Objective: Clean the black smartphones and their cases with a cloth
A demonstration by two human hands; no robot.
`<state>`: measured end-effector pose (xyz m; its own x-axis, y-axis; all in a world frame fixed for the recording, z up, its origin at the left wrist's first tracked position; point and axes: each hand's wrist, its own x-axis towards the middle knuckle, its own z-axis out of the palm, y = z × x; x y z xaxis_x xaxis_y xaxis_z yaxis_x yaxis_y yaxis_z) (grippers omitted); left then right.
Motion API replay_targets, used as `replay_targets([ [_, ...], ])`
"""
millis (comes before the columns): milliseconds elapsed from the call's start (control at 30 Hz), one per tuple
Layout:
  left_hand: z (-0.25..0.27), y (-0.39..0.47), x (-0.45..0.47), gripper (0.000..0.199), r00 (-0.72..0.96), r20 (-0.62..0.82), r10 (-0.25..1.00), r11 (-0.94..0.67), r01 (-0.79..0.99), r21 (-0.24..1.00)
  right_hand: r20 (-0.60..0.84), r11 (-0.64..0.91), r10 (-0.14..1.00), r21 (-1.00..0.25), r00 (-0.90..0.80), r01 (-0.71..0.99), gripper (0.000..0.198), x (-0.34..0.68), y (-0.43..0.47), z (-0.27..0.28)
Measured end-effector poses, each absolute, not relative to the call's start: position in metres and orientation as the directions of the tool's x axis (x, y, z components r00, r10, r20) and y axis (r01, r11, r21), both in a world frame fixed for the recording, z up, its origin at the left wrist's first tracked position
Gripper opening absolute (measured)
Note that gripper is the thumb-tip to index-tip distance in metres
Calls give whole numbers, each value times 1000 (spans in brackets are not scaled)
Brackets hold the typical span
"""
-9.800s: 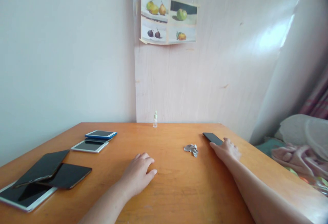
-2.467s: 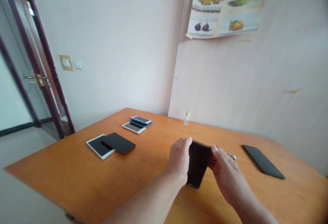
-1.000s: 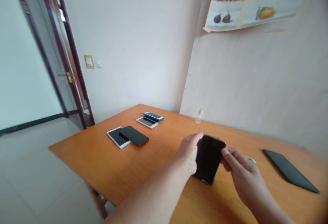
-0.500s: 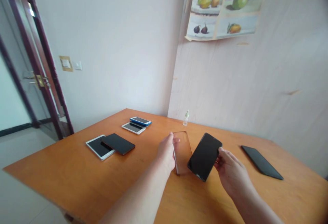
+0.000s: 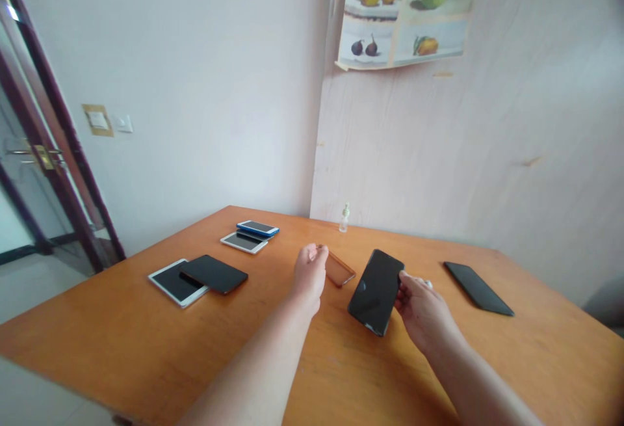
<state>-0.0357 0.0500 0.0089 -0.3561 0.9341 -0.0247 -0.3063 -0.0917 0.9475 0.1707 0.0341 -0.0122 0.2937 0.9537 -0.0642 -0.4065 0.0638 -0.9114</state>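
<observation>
My left hand [image 5: 311,273] is closed on the near-left end of a clear, brownish phone case [image 5: 340,270], which is low over the table or touching it; I cannot tell which. The case looks hollow, and part of it is hidden behind my fingers. To the right, my right hand [image 5: 424,306] grips the right edge of a black phone [image 5: 376,292]. Its dark, glossy screen faces me, tilted above the tabletop. A gap separates the phone from the case.
On the left, a black tablet [image 5: 219,274] overlaps a white tablet [image 5: 178,283]. Farther back a blue phone [image 5: 258,227] leans on a white one [image 5: 244,241]. A small clear bottle [image 5: 344,219] stands near the wall. Another black tablet [image 5: 478,288] lies on the right of the wooden table [image 5: 253,348].
My left hand has lowered and tipped the phone case away, from upright to nearly flat. The black phone stays in my right hand, slightly shifted. The view has turned a little to the right.
</observation>
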Motion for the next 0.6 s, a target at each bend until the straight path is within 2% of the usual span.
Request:
replay_targets([
  [67,7,44,-27,33,-260,72,963,-128,-203,971,-68,64,952,-910,300,-409,33,170,35,-13],
  [167,0,35,-16,27,-45,234,971,-227,129,965,-76,57,950,-912,302,-406,33,171,36,-15],
  [267,-6,27,-13,19,120,327,937,-345,456,820,-78,48,946,-927,315,-371,29,172,36,-15],
  [333,-7,23,-13,21,182,343,922,-382,573,725,-78,44,940,-937,332,-345,27,173,37,-14],
  [467,-5,23,-18,22,188,355,916,-384,672,633,-87,30,937,-945,339,-325,26,175,38,-17],
  [600,-3,30,-27,15,-46,347,937,-220,694,686,-97,8,936,-955,337,-298,26,176,40,-22],
])
